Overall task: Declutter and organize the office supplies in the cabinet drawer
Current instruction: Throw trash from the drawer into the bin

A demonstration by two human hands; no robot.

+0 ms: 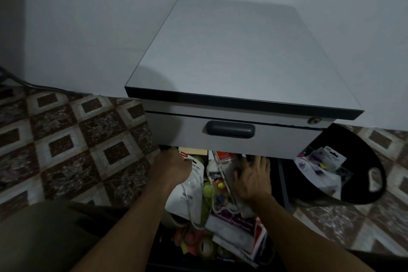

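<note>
Drawer (283,183): open beneath the grey cabinet (242,62), heaped with supplies.
Left hand (174,166): grips a white packet (187,199) at the drawer's left edge.
Right hand (254,180): fingers spread on clear packaging (218,172).

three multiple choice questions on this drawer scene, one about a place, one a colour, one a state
1. Where is the black bag relative to the cabinet?
A. to its left
B. to its right
C. on top of it

2. What colour is the closed drawer's handle?
A. dark grey
B. red
C. yellow

3. What is the left hand doing?
A. lying flat on the floor
B. pulling the handle
C. gripping a white packet

Answers:
1 B, the bag sits on the floor tiles beside the cabinet's right side.
2 A, the handle shows dark against the pale drawer front.
3 C, its fingers curl round the packet's top edge.
</note>
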